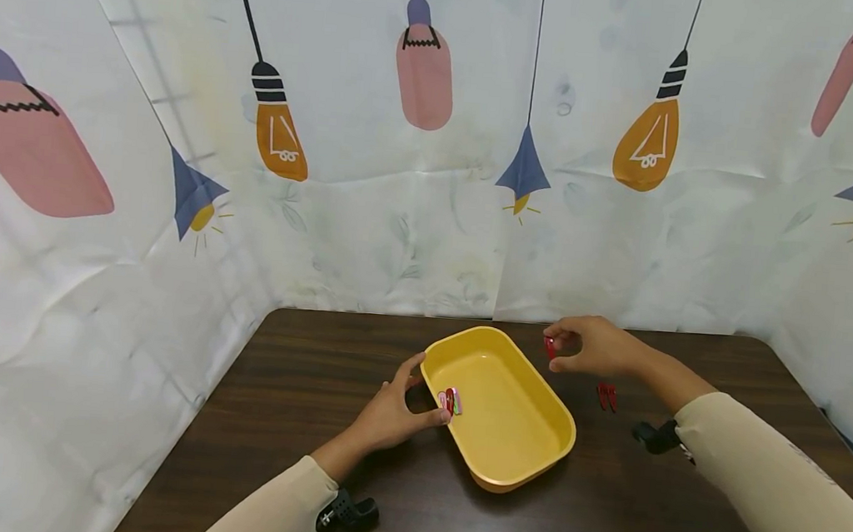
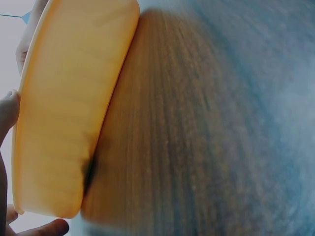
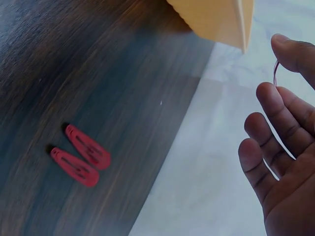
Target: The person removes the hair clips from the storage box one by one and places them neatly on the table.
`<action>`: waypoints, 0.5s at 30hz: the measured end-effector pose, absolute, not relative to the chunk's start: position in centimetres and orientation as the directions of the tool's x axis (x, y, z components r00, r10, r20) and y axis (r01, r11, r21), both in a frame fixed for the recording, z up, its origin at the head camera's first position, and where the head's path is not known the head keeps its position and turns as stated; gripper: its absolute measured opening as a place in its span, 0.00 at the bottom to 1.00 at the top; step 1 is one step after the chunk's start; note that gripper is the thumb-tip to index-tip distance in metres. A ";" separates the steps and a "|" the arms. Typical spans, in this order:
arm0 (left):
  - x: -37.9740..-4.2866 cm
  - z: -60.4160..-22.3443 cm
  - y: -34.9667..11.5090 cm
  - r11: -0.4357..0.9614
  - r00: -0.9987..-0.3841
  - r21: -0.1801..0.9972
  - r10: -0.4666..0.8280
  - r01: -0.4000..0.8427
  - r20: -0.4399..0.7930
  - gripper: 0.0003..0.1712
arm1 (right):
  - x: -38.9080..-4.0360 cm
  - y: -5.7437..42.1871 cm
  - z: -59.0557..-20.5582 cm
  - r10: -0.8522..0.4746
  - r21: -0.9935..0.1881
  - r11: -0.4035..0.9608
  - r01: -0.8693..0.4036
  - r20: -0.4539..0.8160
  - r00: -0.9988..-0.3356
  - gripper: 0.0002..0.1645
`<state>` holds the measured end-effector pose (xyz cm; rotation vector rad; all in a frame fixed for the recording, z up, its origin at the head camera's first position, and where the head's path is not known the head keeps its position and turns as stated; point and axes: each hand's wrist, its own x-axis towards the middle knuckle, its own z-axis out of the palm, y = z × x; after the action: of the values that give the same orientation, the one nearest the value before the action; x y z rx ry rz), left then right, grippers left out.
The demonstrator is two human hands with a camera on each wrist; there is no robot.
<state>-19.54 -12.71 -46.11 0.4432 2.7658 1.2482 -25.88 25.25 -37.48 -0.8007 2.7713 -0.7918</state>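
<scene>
Head view: our right hand (image 1: 595, 346) pinches 1 slim red hair clip (image 1: 549, 347), long axis near upright, just off the right rim of a yellow rectangular plastic tray (image 1: 502, 393); our left hand (image 1: 389, 413) spreads its fingers wide against the opposite rim. 2 red teardrop-shaped clips (image 3: 87, 147) lie nearer our right.

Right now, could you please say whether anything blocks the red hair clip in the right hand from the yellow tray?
Only the rim of the yellow tray lies between; nothing else visible separates it from the red hair clip the right hand pinches.
</scene>
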 end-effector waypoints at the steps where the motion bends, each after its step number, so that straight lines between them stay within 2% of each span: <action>1: -19.5 -46.1 -12.7 0.629 -0.956 0.743 0.290 0.230 0.051 0.63 | -25.8 25.4 -37.4 -0.530 -0.529 0.718 -0.452 0.004 -0.848 0.33; 15: -19.5 -46.0 -12.7 0.635 -0.953 0.735 0.299 0.240 0.053 0.63 | -25.4 27.7 -38.2 -0.500 -0.517 0.739 -0.431 0.008 -0.866 0.37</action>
<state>-19.53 -12.73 -45.99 0.4582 2.7735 1.2299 -25.37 27.71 -38.17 -0.7543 2.8057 -0.7852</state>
